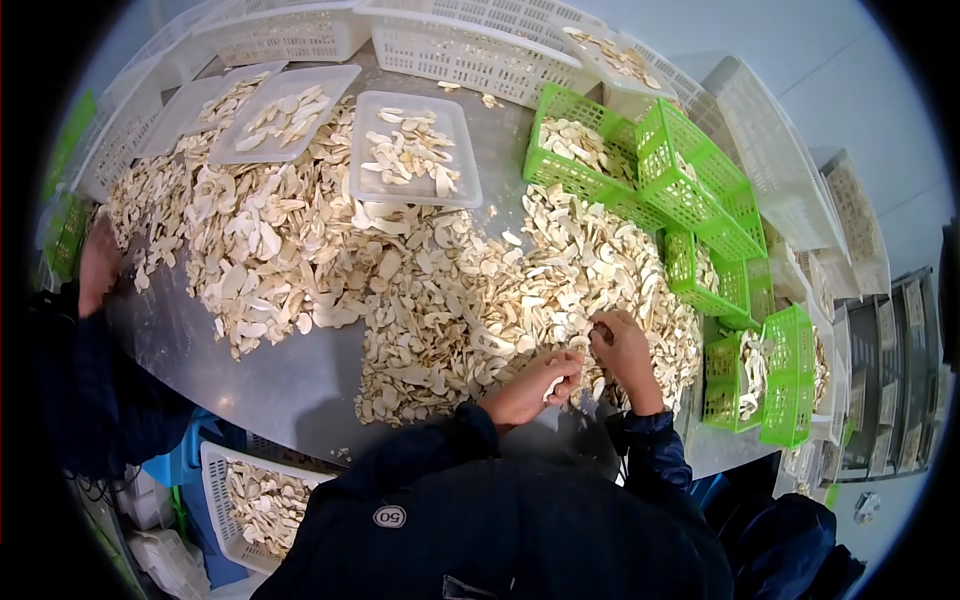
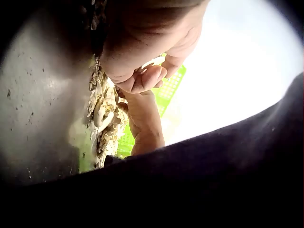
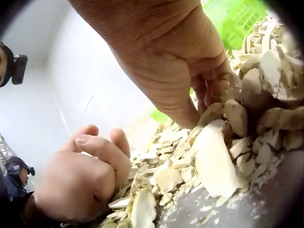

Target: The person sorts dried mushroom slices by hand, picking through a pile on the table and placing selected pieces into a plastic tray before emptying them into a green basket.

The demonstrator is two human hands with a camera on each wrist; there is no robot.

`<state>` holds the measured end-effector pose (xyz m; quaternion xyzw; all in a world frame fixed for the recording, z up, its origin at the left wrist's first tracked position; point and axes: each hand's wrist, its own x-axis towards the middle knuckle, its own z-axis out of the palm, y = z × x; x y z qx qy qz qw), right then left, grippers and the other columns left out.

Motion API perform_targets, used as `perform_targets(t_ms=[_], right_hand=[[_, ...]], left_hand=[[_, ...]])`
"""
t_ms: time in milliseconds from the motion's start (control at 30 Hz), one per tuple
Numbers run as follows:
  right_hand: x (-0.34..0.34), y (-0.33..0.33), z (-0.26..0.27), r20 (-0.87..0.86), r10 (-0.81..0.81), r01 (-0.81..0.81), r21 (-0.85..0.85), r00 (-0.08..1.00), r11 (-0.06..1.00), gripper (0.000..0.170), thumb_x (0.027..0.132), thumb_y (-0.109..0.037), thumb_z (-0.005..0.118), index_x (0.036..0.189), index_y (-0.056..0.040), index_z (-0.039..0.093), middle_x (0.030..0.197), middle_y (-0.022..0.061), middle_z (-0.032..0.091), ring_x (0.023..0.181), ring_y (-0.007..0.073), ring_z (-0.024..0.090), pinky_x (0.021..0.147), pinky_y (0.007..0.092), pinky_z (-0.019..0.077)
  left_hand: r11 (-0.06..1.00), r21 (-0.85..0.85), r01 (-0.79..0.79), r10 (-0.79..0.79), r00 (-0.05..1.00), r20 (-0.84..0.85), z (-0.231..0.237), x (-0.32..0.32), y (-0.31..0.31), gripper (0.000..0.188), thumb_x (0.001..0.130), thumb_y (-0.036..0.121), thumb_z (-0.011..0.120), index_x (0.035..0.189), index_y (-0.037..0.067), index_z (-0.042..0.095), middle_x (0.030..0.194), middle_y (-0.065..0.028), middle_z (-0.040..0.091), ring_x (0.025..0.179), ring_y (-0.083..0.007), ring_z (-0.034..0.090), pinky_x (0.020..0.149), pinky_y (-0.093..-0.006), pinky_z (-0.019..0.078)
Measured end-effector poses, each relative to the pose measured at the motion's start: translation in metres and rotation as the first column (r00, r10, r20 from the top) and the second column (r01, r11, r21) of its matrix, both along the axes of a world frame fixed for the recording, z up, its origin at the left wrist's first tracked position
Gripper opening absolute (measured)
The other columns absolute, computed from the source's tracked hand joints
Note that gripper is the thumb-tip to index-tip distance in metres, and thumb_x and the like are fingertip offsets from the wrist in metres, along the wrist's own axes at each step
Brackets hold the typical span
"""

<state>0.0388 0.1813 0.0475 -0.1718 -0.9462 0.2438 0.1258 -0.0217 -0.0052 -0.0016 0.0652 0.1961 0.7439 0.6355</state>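
Note:
A large heap of pale dried slices (image 1: pixel 440 310), resembling sliced mushrooms, covers the metal table before me. My left hand (image 1: pixel 530 390) is held low over the heap's near edge, its fingers curled around a whitish slice (image 2: pixel 156 61). Just to its right, my right hand (image 1: pixel 625 352) reaches down with bent fingers into the heap. In the right wrist view the thumb and fingers of that right hand (image 3: pixel 166 57) touch the slices around a broad pale piece (image 3: pixel 213 159). Its fingertips are partly hidden among slices, so I cannot tell whether they pinch one.
Green baskets (image 1: pixel 700 190) with slices stand along the right side. A clear tray (image 1: pixel 470 185) and two more lie on the heap's far side. White crates (image 1: pixel 480 55) line the back. Another person's hand (image 1: pixel 98 265) is at the left; a crate of slices (image 1: pixel 215 490) sits below the table.

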Motion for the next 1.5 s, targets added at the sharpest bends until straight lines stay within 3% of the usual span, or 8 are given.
perform_targets(t_ms=[233,467,600,700,867,1100,1267,1500], right_hand=[[-0.001,-0.001,-0.003,0.042,0.011,-0.011,-0.002,0.999,1.0,0.014,0.08,-0.008,0.071,0.093,-0.0038,0.068,0.082,0.0138,0.062,0.072,0.032,0.063,0.066,0.0393,0.0507],[0.015,0.023,0.009,0.286,-0.053,0.145,-0.311,0.957,0.939,0.012,0.087,-0.012,0.072,0.091,-0.003,0.065,0.081,0.0073,0.062,0.071,0.0073,0.056,0.06,0.0268,0.0452],[0.02,0.023,0.036,0.217,0.346,-0.032,-0.806,0.913,0.59,0.021,0.088,-0.005,0.069,0.109,-0.0035,0.066,0.09,0.0015,0.066,0.083,0.0058,0.059,0.07,0.0232,0.0488],[-0.001,0.011,0.036,0.145,0.054,-0.013,-0.27,0.988,0.963,0.026,0.085,-0.003,0.071,0.111,-0.004,0.066,0.097,0.005,0.068,0.081,0.0124,0.062,0.075,0.0246,0.0497],[-0.024,0.013,0.005,-0.041,0.137,-0.114,0.357,0.99,0.927,0.032,0.075,-0.001,0.072,0.106,-0.007,0.069,0.113,0.0118,0.064,0.104,0.0344,0.057,0.086,0.043,0.0509],[-0.013,0.016,0.028,0.022,-0.043,0.044,-0.026,0.999,0.999,0.019,0.084,-0.007,0.072,0.103,-0.0025,0.072,0.092,0.0121,0.069,0.082,0.0249,0.065,0.075,0.0333,0.0522],[-0.006,0.02,0.044,0.179,0.277,-0.042,-0.766,0.944,0.641,0.018,0.097,-0.014,0.063,0.106,0.0004,0.07,0.084,-0.0026,0.066,0.072,0.0063,0.057,0.065,0.0217,0.0456],[-0.052,0.007,0.022,0.03,-0.037,0.038,-0.056,0.999,0.998,0.029,0.09,-0.023,0.072,0.106,0.0,0.065,0.068,0.0103,0.064,0.057,0.0174,0.06,0.055,0.0318,0.0473]], left_hand=[[1.0,0.027,0.001,0.0,1.0,-0.017,0.003,-0.002,-0.003,0.015,0.102,0.019,0.053,0.112,0.007,0.052,0.08,0.002,0.048,0.064,-0.0043,0.039,0.052,-0.0203,0.0291],[0.999,0.048,-0.007,0.009,0.999,-0.039,-0.004,-0.001,-0.001,0.021,0.103,0.026,0.054,0.112,0.008,0.052,0.087,0.001,0.051,0.07,-0.0048,0.043,0.055,-0.0206,0.0322],[0.971,-0.174,-0.165,0.148,0.983,-0.107,0.033,0.003,-0.005,0.027,0.105,0.031,0.051,0.123,0.01,0.051,0.099,-0.0014,0.054,0.08,-0.0071,0.049,0.063,-0.0223,0.0373],[0.986,-0.137,-0.093,0.076,0.99,-0.122,0.026,0.002,-0.007,0.033,0.106,0.033,0.048,0.13,0.011,0.049,0.104,-0.0023,0.055,0.084,-0.0083,0.051,0.066,-0.0239,0.0388],[0.998,-0.063,0.016,-0.022,0.995,-0.1,0.01,-0.002,-0.006,0.03,0.106,0.033,0.048,0.127,0.013,0.052,0.1,0.0004,0.055,0.08,-0.0077,0.049,0.064,-0.0235,0.0357],[0.998,-0.068,0.01,-0.015,0.997,-0.071,0.014,-0.004,-0.006,0.035,0.106,0.037,0.045,0.13,0.013,0.049,0.096,-0.0007,0.056,0.075,-0.0092,0.05,0.058,-0.0236,0.0339],[0.999,-0.035,-0.029,0.031,0.998,0.055,0.004,-0.006,-0.004,0.045,0.105,0.047,0.039,0.131,0.012,0.048,0.104,-0.0053,0.061,0.081,-0.013,0.058,0.056,-0.0232,0.0379],[0.999,-0.013,-0.034,0.036,0.992,0.122,-0.008,-0.002,-0.002,0.048,0.105,0.049,0.038,0.13,0.01,0.052,0.109,-0.0063,0.063,0.088,-0.0164,0.062,0.06,-0.0244,0.0445]])
